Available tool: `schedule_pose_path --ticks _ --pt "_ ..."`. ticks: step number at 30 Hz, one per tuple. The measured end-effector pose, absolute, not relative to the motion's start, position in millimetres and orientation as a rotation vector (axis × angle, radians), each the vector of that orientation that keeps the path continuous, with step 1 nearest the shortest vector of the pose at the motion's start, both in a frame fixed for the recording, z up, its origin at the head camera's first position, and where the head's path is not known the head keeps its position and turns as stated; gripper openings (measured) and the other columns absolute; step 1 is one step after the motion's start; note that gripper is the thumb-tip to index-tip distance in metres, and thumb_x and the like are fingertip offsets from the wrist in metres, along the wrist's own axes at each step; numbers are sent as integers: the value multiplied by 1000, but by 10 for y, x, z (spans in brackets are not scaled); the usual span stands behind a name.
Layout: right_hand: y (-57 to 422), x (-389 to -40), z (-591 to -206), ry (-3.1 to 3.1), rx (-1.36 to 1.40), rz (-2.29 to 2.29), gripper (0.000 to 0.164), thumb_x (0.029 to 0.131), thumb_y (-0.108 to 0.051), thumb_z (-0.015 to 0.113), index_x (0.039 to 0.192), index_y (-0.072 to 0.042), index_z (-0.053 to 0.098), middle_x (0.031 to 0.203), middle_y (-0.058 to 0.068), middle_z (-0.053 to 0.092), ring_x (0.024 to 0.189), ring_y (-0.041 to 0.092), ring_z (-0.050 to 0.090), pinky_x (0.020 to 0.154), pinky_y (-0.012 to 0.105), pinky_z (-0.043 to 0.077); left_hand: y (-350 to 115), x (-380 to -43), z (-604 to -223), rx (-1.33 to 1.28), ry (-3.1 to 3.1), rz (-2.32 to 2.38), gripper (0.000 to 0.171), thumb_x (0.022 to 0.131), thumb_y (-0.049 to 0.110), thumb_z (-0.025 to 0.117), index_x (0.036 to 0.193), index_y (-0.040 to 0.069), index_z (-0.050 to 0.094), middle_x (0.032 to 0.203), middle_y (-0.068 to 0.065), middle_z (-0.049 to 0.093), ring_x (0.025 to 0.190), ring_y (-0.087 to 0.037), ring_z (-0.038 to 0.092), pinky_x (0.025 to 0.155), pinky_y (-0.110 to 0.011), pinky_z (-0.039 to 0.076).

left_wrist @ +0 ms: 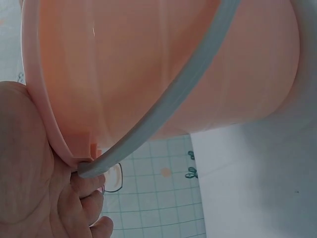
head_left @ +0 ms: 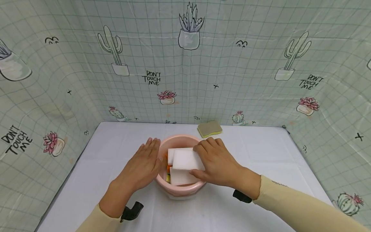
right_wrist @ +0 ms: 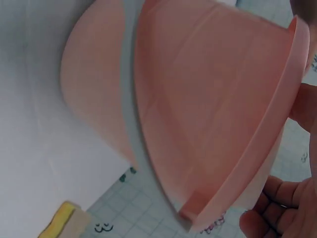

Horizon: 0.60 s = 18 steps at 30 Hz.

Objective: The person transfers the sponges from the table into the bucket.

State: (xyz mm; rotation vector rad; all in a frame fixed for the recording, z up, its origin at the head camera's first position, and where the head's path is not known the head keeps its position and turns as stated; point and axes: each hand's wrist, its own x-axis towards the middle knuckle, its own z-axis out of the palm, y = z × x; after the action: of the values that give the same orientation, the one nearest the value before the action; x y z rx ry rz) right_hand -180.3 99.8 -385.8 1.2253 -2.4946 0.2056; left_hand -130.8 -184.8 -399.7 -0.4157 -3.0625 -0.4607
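Note:
A pink bucket (head_left: 185, 192) stands on the table, with several white blocks (head_left: 187, 159) inside. My right hand (head_left: 213, 161) reaches over the right rim and grips a white block between thumb and fingers. Just past the rim in the right wrist view, the fingers (right_wrist: 285, 201) bend beside a white corner. At the left rim, my left hand (head_left: 143, 164) rests with its fingers straight. The left wrist view has its palm (left_wrist: 29, 173) against the rim, by the end of the grey handle (left_wrist: 163, 99). Orange and yellow bits (head_left: 168, 169) show beside the blocks, mostly hidden.
A yellow sponge (head_left: 209, 129) with a grey-brown top lies behind the bucket, near the table's back edge. White cloth covers the table (head_left: 116, 145). A printed curtain (head_left: 220, 64) with cactus drawings rises around the back and sides.

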Motion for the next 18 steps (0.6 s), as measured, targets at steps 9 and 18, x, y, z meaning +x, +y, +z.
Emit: schedule_pose_path --ticks 9,18 --pt "924 -1767 -3893 -2516 1329 199 62 85 -62 78 119 -12 64 109 1 64 102 21 55 86 38 41 -1856 -1302 -4002 -438 -3040 -482 63 111 26 43 162 -8 30 169 -24 32 161 -40 23 131 -56 23" --pt "957 -1795 -3925 -2485 1448 137 48 98 -55 67 120 -12 69 111 -3 66 106 20 58 85 37 40 -1851 -1297 -4006 -438 -3039 -498 62 112 26 42 162 -8 29 170 -24 32 161 -39 22 131 -56 23"
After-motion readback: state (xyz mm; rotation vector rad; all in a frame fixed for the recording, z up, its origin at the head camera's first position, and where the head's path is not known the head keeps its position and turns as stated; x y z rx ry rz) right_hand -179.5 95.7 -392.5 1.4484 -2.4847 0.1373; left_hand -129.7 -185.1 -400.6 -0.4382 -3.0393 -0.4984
